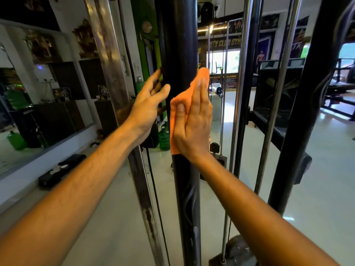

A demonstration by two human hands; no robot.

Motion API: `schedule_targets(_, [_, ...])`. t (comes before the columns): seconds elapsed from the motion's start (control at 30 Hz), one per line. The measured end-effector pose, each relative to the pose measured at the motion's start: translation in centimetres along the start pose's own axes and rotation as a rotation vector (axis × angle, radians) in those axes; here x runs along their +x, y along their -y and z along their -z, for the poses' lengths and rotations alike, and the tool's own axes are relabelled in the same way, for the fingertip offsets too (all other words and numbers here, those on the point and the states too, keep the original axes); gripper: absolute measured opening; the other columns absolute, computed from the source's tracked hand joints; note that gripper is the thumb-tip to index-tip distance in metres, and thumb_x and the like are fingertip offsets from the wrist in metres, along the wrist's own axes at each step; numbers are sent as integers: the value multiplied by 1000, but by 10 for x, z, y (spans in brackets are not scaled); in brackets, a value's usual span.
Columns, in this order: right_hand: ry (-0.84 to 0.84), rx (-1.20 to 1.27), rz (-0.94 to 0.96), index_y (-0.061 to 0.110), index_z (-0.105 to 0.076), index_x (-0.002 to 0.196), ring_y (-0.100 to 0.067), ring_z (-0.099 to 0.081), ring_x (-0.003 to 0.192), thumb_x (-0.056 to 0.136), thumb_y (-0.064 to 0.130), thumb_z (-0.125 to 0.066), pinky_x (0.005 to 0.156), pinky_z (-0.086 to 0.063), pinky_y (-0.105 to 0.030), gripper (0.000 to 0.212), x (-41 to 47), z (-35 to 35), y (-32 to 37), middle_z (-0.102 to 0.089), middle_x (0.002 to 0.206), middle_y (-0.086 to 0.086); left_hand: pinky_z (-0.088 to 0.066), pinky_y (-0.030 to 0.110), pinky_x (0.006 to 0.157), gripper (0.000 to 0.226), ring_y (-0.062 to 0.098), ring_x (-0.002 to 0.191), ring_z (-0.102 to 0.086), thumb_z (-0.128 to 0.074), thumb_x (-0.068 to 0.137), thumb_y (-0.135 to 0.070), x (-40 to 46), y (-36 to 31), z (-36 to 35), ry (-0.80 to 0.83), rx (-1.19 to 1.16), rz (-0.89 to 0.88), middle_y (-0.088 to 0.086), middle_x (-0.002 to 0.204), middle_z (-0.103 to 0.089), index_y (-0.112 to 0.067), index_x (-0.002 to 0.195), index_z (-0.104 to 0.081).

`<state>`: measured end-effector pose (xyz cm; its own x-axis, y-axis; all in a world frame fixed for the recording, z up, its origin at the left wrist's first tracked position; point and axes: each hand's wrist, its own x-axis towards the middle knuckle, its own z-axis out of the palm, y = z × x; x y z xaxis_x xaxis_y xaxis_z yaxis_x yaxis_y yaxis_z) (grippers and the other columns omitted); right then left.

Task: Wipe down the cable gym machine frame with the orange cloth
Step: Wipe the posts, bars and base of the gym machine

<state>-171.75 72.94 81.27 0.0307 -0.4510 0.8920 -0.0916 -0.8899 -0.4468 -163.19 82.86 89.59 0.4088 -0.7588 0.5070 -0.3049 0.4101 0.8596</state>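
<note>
**Cable machine upright, cloth pressed flat against it**

- Black post (178, 45): thick upright of the frame, centre of view, running from top edge to bottom edge.
- Orange cloth (181, 101): spread on the front and right face of the black post at mid height; its top corner pokes past the post's right edge, its lower edge ends just under the heel of the palm.
- Right hand (193, 120): fingers straight and together, palm pressing the orange cloth flat to the post; nothing is curled round it.
- Left hand (148, 104): released, fingers loosely spread, fingertips reaching round the post's left edge, thumb against its front; holds nothing.
- Steel bar (113, 70): shiny, tilted, just left of the left wrist; a thin black cable (155, 198) runs down beside it.
- Chrome rods (244, 77): to the right of the post, with open gaps between them showing pale floor (107, 217).
- Green jugs (164, 136): on the floor behind the post.
</note>
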Motion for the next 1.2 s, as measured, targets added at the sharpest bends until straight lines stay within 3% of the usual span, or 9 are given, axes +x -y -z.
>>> schedule_targets(0.07, [-14, 2, 29, 9, -14, 173, 0, -14, 157, 113, 43, -41, 127, -16, -23, 73, 7, 0, 1, -12, 181, -8, -41, 48, 124, 60, 5, 145, -51, -60, 110, -26, -1, 2, 1, 3, 0, 3, -14, 157, -55, -37, 164, -38])
schedule_targets(0.17, [32, -16, 29, 7, -15, 172, -18, -20, 164, 113, 41, -42, 128, -31, -47, 72, -40, -1, -17, -7, 182, -8, -39, 46, 126, 62, 4, 144, -51, -59, 110, -22, -7, 10, -2, 3, 2, -5, -11, 158, -56, -32, 166, -35])
schedule_targets(0.3, [136, -81, -14, 14, -5, 172, -25, -14, 167, 111, 34, -50, 129, -28, -54, 79, -123, 1, -48, -1, 182, -8, -37, 46, 127, 65, 5, 146, -50, -63, 108, -27, -16, 24, -6, 7, 5, 19, -11, 158, -55, -33, 166, -35])
schedule_targets(0.47, [98, -29, -33, 7, -10, 172, -26, -22, 164, 113, 45, -38, 127, -31, -55, 75, -79, 2, -28, -6, 181, -12, -36, 47, 128, 61, 8, 148, -48, -61, 108, -31, -20, 33, -8, 5, -1, 34, -9, 159, -55, -33, 165, -38])
schedule_targets(0.63, [29, -16, 29, 0, -18, 170, -25, -33, 158, 113, 38, -45, 126, -33, -45, 74, -25, 3, -11, -15, 180, -14, -40, 45, 125, 57, 9, 146, -52, -59, 110, -31, -15, 37, -6, -4, -9, 37, -10, 157, -57, -33, 164, -40])
schedule_targets(0.77, [109, -39, -37, 3, -16, 171, -21, -18, 165, 113, 34, -46, 131, -21, -37, 72, -92, 4, -35, -5, 182, -11, -38, 48, 127, 57, 10, 146, -51, -59, 110, -31, -23, 51, -7, 4, 6, 34, -9, 157, -57, -31, 164, -40])
schedule_targets(0.93, [275, -64, -174, 21, 5, 173, -9, -5, 165, 114, 40, -44, 128, -1, -23, 80, -170, 13, -57, 8, 182, 0, -35, 51, 128, 59, 9, 148, -49, -61, 108, -36, -37, 69, -9, 2, -1, 71, -12, 157, -56, -35, 163, -41])
schedule_targets(1.07, [187, 1, -169, 14, -1, 174, -2, -11, 160, 113, 39, -42, 125, -11, -24, 78, -110, 7, -40, 0, 182, -4, -34, 52, 128, 60, 9, 148, -49, -62, 106, -40, -39, 76, -12, -4, -30, 82, -14, 156, -57, -36, 162, -43])
schedule_targets(1.2, [129, 38, -110, 8, -9, 173, -21, -26, 161, 113, 35, -45, 127, -25, -36, 75, -82, 4, -35, -7, 182, -9, -33, 47, 128, 61, 8, 148, -49, -64, 104, -40, -40, 83, -19, -59, -83, 65, -12, 156, -57, -31, 161, -45])
